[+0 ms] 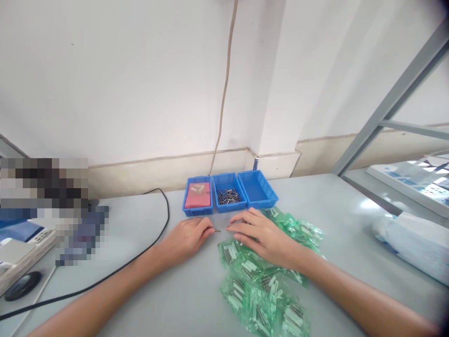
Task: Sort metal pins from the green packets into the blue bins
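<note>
My left hand (191,238) is closed, with a small metal pin (218,230) sticking out to the right from between its thumb and forefinger. Facing it, my right hand (257,235) has its fingers apart and slightly bent, the fingertips a short way from the pin. Under and around my right hand lie several green plastic bags (257,290) holding metal pins and white pieces. Just beyond the hands stands a blue bin (242,206) of loose metal pins (228,195). Left of it, another blue bin (197,213) contains pink sheets (197,201) with small whitish pieces on top.
A third blue bin (257,187) stands at the right of the row. A black cable (164,229) curves across the table (168,299) on the left, near a computer mouse (23,286). A white plastic package (414,245) and a grey metal frame (380,110) are on the right.
</note>
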`<state>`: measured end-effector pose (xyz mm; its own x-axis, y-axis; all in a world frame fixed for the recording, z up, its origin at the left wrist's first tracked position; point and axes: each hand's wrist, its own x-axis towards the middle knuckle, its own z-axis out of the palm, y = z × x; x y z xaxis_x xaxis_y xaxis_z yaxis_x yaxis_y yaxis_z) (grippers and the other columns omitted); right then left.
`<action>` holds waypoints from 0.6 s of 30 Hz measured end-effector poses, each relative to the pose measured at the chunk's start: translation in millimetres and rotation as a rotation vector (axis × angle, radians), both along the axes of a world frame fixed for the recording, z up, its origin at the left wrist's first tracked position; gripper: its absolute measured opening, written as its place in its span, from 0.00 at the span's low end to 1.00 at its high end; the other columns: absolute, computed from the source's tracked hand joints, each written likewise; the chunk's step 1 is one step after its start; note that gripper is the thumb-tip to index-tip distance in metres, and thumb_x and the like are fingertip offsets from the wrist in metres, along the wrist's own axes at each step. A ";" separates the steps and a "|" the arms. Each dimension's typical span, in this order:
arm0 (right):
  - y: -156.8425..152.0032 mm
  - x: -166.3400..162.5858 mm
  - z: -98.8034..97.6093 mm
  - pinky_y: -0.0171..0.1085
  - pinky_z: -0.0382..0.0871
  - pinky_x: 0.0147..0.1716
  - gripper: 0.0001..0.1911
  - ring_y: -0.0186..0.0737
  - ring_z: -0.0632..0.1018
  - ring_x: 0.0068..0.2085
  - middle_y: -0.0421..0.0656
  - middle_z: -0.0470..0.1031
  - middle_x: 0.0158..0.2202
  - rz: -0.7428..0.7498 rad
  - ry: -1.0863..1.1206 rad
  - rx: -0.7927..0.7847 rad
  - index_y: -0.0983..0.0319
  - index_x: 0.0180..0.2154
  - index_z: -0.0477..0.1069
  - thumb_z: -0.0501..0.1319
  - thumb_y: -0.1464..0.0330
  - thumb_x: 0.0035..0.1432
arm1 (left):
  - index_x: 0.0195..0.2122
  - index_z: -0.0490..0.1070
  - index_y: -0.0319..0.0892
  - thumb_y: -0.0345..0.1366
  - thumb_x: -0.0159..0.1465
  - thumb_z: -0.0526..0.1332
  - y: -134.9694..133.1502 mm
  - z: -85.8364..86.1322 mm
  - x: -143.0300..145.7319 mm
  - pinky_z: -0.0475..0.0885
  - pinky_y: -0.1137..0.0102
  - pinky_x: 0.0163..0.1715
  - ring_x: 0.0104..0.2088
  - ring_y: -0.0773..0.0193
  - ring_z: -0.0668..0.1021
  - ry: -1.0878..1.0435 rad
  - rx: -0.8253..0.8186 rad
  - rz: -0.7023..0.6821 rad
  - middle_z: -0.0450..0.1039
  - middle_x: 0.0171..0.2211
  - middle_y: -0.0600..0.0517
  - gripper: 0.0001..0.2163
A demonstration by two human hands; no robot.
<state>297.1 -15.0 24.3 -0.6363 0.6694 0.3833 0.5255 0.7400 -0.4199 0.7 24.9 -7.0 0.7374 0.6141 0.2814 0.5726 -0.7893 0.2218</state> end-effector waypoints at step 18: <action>-10.9 -10.5 -3.9 0.47 0.68 0.60 0.14 0.44 0.80 0.51 0.42 0.82 0.53 0.145 -0.011 -0.117 0.55 0.55 0.78 0.56 0.68 0.78 | 0.47 0.68 0.43 0.42 0.82 0.48 -8.4 -1.0 11.8 0.72 0.69 0.37 0.33 0.63 0.80 -0.083 0.155 -0.145 0.79 0.34 0.52 0.13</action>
<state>286.6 -26.0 20.4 -0.7329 0.6101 0.3011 0.4217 0.7547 -0.5026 12.5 16.5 -8.0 0.7853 0.4478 0.4276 0.4351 -0.8905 0.1335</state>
